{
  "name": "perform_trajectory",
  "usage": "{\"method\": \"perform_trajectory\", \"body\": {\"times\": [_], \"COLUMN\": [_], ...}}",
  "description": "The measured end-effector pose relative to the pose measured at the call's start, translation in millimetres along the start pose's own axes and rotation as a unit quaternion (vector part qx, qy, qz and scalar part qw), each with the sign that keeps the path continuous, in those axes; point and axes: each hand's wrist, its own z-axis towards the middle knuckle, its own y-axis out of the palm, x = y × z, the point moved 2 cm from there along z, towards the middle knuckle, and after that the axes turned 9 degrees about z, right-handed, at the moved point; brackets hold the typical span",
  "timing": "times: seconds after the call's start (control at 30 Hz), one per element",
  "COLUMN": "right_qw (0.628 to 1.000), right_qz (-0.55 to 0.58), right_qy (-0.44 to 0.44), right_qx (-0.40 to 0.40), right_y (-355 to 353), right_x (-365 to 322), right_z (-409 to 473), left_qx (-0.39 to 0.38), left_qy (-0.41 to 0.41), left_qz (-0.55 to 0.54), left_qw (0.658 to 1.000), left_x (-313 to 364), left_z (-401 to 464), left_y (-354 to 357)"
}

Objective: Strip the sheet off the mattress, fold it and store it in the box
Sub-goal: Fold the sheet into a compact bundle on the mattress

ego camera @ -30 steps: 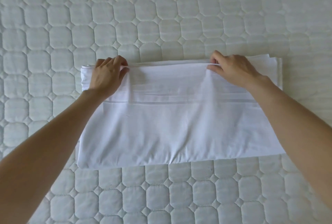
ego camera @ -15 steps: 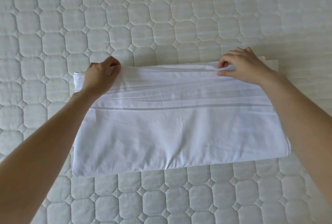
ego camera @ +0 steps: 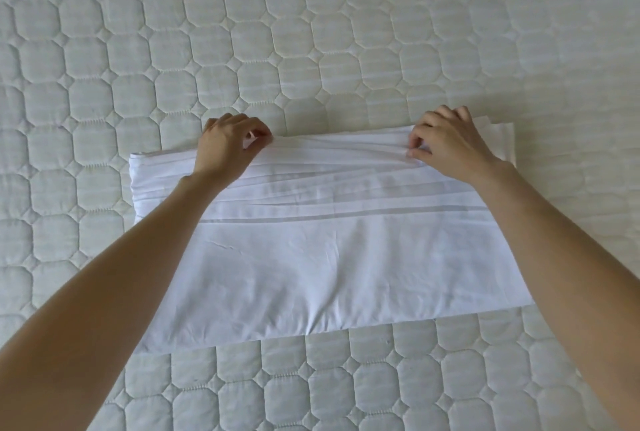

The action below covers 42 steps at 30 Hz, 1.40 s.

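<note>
A white sheet (ego camera: 322, 264), folded into a wide rectangle of several layers, lies flat on the quilted mattress (ego camera: 311, 50). My left hand (ego camera: 225, 148) pinches the top layer at the far edge of the fold, near its left end. Near the right end of that same far edge, my right hand (ego camera: 450, 146) pinches the cloth between thumb and fingers. Lower layers stick out past the right hand at the far right corner. The box is not in view.
The pale quilted mattress fills the whole view around the sheet. No edge of the bed, wall or other object shows.
Both hands have carried the top layer's edge farther away from me across the fold, and the cloth between them now lies flatter with slanting creases.
</note>
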Motion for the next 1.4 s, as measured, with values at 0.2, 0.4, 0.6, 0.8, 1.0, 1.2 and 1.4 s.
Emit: {"method": "perform_trajectory", "body": {"times": [0.2, 0.4, 0.6, 0.8, 1.0, 1.2, 1.4], "right_qw": [0.991, 0.979, 0.956, 0.985, 0.991, 0.982, 0.892], "right_qz": [-0.033, -0.122, 0.05, 0.12, 0.046, 0.111, 0.409], "right_qy": [0.013, 0.055, 0.072, 0.019, 0.128, 0.144, 0.159], "right_qx": [0.13, 0.154, 0.281, 0.12, 0.003, -0.039, 0.109], "right_y": [-6, 46, 24, 81, 130, 132, 54], "right_x": [2, -6, -75, -235, -245, -239, -216], "right_z": [12, 14, -24, -64, -33, -24, -67], "left_qx": [0.003, 0.049, 0.173, -0.027, -0.164, -0.124, -0.063], "left_qy": [-0.061, -0.051, -0.14, -0.336, -0.403, -0.401, -0.281], "left_qz": [0.052, 0.132, -0.021, -0.099, -0.25, -0.317, -0.294], "left_qw": [0.997, 0.989, 0.975, 0.936, 0.865, 0.85, 0.911], "left_x": [-2, -2, -18, -58, -80, -77, 7], "left_z": [5, -6, -78, -212, -227, -217, -191], "left_y": [16, 32, -15, -29, -30, -42, -106]}}
